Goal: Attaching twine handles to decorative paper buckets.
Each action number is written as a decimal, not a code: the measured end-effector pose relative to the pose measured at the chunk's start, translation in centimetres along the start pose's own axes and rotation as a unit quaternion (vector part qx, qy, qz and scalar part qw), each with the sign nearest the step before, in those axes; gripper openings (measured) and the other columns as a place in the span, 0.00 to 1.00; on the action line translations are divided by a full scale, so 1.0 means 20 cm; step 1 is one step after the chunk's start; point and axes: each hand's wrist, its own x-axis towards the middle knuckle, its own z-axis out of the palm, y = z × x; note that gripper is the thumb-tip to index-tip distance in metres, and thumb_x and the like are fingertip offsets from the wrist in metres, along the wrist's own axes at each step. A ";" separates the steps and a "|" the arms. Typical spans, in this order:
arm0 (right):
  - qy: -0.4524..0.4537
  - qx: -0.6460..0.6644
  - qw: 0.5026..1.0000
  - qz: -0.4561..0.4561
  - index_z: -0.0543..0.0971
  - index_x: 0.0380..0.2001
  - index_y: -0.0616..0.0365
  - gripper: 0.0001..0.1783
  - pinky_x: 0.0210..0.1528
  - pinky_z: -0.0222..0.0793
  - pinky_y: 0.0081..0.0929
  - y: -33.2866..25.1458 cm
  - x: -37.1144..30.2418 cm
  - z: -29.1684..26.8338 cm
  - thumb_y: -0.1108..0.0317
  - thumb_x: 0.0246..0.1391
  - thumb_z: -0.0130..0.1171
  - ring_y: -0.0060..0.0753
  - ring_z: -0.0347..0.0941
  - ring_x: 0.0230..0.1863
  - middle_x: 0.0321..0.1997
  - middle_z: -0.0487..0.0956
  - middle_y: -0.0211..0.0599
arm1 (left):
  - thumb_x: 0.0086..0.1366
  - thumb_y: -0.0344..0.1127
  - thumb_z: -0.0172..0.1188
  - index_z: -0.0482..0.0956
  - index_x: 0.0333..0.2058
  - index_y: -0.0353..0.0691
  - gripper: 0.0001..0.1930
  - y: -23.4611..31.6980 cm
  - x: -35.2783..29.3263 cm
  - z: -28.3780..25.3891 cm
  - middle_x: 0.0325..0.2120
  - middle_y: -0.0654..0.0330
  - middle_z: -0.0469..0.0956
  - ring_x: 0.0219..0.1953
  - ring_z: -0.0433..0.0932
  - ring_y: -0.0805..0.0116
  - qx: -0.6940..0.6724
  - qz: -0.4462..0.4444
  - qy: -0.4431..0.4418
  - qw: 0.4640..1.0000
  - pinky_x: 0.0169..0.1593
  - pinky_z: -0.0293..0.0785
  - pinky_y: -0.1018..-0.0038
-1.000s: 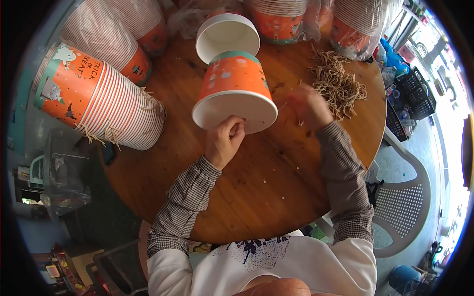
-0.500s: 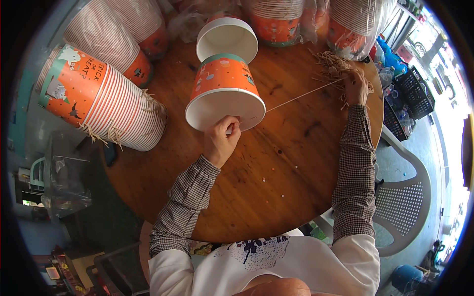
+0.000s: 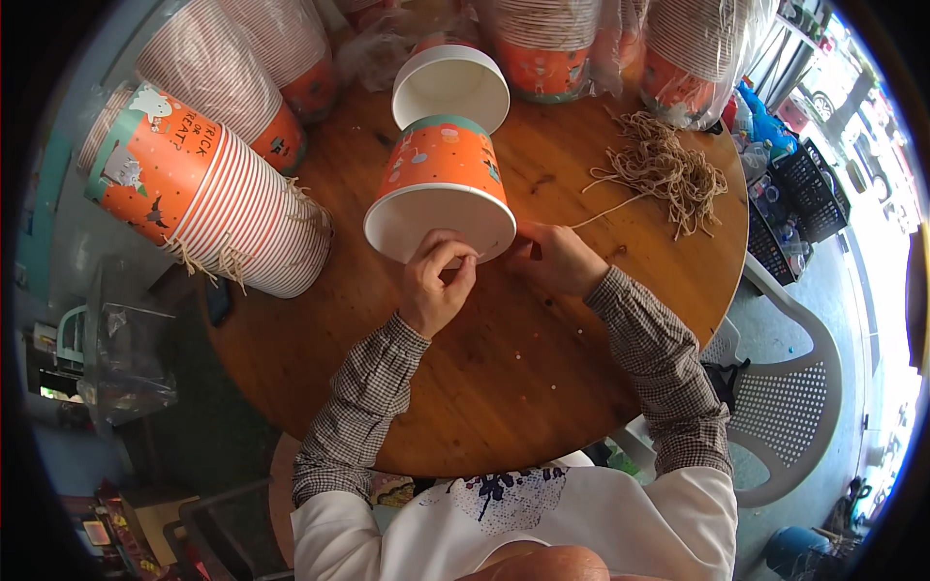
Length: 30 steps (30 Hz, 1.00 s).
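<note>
An orange paper bucket with a green band and cartoon figures lies tilted on the table, its white mouth toward me. My left hand is closed in a pinch at the mouth's lower rim, on an end of string that is mostly hidden by the fingers. Beside the right side of that rim, my right hand pinches the beige string. From there the string runs back to a loose tangled pile at the right. A second bucket, white inside, lies just behind the first.
Nested orange buckets lie at the left with short string ends hanging from their rims. Plastic-wrapped stacks line the back of the round wooden table. A grey chair and black crates stand at the right.
My right hand has come from the string pile leftward to the bucket's rim. The string is no longer pulled taut across the table. My left hand stays at the bucket's mouth.
</note>
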 end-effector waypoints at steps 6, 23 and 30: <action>0.032 0.018 0.999 -0.003 0.80 0.39 0.60 0.12 0.39 0.74 0.34 -0.04 0.00 0.06 0.70 0.50 0.59 0.43 0.81 0.37 0.33 0.82 0.47 | 0.58 0.23 0.57 0.75 0.31 0.35 0.02 0.08 0.00 0.03 0.39 0.56 0.80 0.37 0.79 0.64 -0.129 0.041 -0.078 0.988 0.40 0.76 0.73; 0.115 -0.120 0.968 -0.188 0.78 0.35 0.56 0.07 0.32 0.73 0.37 -0.43 -0.14 -0.06 0.71 0.52 0.58 0.46 0.76 0.33 0.35 0.77 0.39 | 0.66 0.26 0.58 0.79 0.42 0.31 0.07 0.25 0.12 -0.13 0.36 0.57 0.82 0.33 0.81 0.74 -0.164 -0.090 0.059 0.981 0.38 0.79 0.79; 0.195 -0.123 0.918 -0.323 0.80 0.33 0.58 0.06 0.31 0.73 0.33 -0.63 -0.09 -0.16 0.74 0.49 0.63 0.40 0.76 0.30 0.32 0.75 0.37 | 0.66 0.28 0.59 0.78 0.39 0.31 0.07 0.43 0.24 -0.31 0.27 0.63 0.79 0.29 0.78 0.78 -0.214 -0.131 0.021 0.968 0.35 0.76 0.82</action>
